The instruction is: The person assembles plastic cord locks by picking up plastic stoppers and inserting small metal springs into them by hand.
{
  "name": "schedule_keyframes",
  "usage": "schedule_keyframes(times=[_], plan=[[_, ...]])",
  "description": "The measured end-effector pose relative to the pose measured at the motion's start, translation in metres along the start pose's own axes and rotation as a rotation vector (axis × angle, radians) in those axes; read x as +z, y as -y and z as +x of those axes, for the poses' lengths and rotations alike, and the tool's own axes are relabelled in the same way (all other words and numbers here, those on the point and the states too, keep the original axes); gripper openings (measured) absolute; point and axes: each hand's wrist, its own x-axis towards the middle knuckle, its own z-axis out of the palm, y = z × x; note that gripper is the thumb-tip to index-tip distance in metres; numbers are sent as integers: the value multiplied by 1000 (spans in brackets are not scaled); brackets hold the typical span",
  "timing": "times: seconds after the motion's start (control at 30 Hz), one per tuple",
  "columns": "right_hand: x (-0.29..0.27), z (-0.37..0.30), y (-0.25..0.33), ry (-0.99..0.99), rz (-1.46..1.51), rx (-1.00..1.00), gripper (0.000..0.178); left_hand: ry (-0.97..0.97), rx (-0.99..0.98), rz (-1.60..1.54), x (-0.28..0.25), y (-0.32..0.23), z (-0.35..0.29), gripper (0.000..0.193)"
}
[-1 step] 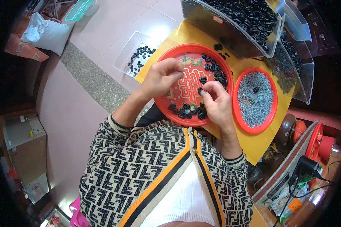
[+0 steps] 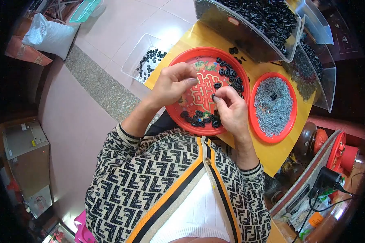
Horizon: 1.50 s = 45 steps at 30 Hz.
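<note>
My right hand (image 2: 232, 111) is over the right half of a round red tray (image 2: 175, 106), its thumb and forefinger pinching a small black oval plastic part (image 2: 213, 97). My left hand (image 2: 173, 84) hovers above the tray's left side, thumb and forefinger pressed together. Whatever lies between those left fingertips is too small to make out. Several similar black parts (image 2: 198, 114) lie along the near rim, and more black parts (image 2: 230, 73) are grouped at the far right of the tray. One loose part (image 2: 217, 85) rests just beyond my right fingertips.
Right of the tray, a smaller red tray (image 2: 293, 117) holds a heap of small silvery pieces (image 2: 273, 111). A large clear bin (image 2: 247, 36) full of black parts stands behind, on the yellow tabletop (image 2: 286, 152). At the far left, a clear box (image 2: 129, 65) contains small black pieces.
</note>
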Motion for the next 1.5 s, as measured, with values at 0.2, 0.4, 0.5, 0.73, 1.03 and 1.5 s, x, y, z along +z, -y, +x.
schedule_keyframes(times=[0.2,0.4,0.5,0.73,1.03,1.5], plan=[[11,7,6,66,-23,-110,8,-20,-35,-100,11,-2,-12,16],[17,12,21,47,-113,-274,8,-67,232,262,20,-4,-17,17],[16,13,14,58,-110,-249,8,-39,296,340,21,-5,-17,16],[17,16,14,109,24,-65,6,-34,312,385,25,1,-17,13],[24,16,10,75,48,123,9,-144,-60,134,24,18,-12,11],[15,28,-1,-68,-194,-90,9,-158,-271,-394,18,11,-18,14]])
